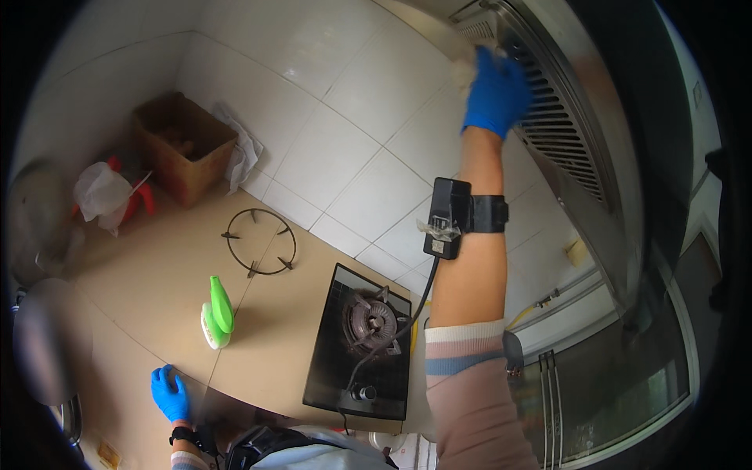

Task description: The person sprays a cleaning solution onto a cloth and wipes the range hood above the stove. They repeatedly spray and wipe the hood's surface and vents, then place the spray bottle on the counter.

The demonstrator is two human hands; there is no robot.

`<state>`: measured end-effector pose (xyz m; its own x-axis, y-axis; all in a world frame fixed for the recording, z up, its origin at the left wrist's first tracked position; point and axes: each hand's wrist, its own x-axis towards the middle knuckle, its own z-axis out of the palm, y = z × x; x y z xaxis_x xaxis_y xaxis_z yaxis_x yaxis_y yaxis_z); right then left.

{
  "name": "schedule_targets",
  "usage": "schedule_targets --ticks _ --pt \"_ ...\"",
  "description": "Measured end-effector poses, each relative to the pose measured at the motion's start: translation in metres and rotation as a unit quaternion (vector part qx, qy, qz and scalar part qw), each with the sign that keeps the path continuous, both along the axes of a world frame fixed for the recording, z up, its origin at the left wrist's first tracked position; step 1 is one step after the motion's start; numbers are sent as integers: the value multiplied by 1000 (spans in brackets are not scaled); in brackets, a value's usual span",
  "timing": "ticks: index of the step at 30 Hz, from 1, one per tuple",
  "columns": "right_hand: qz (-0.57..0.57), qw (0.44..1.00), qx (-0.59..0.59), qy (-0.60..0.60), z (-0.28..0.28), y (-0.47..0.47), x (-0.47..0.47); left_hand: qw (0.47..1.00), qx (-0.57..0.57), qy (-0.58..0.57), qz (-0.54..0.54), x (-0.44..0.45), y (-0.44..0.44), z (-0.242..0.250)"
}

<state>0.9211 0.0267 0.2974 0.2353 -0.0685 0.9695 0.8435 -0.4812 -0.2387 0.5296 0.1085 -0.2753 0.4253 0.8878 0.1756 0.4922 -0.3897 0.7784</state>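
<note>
My right hand (499, 94), in a blue glove, is raised to the slatted underside of a steel range hood (561, 132). It grips a pale beige cloth (464, 73), blurred and mostly hidden by the glove, near the hood's upper end. Down at the front edge of the beige countertop (276, 329), my left hand (169, 392) rests in a matching glove. Nothing is in it, and its thumb stands apart from the fingers. A green and white spray bottle (218, 314) stands beyond the left hand.
A black gas stove (358, 346) sits below my right arm, and its round pan support (261, 241) lies on the counter. At the back corner are a cardboard box (185, 155) and a red item with a plastic bag (106, 191). A cable (420, 308) hangs from my right forearm across the stove.
</note>
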Motion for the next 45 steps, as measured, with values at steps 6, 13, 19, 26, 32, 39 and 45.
schedule_targets --ticks 6,13,19,26,32,39,45 --pt "36 999 -32 -19 9 -9 -11 1000 15 7 0 -4 2 -17" --pt "69 992 52 -90 33 -32 8 1000 1 7 -9 -6 1 -24" --pt "-95 995 2 -19 40 -102 23 1000 0 5 -13 -6 3 -30" --pt "-310 923 -219 65 61 -199 21 999 -18 16 -27 -5 5 -28" --pt "-340 917 -199 -61 46 -285 52 1000 -7 5 -27 -5 6 -25" --pt "65 932 340 102 39 -312 38 1000 -2 6 -27 -5 5 -21" --pt "-158 979 131 -19 19 -263 7 1000 3 7 -21 -3 4 -18"
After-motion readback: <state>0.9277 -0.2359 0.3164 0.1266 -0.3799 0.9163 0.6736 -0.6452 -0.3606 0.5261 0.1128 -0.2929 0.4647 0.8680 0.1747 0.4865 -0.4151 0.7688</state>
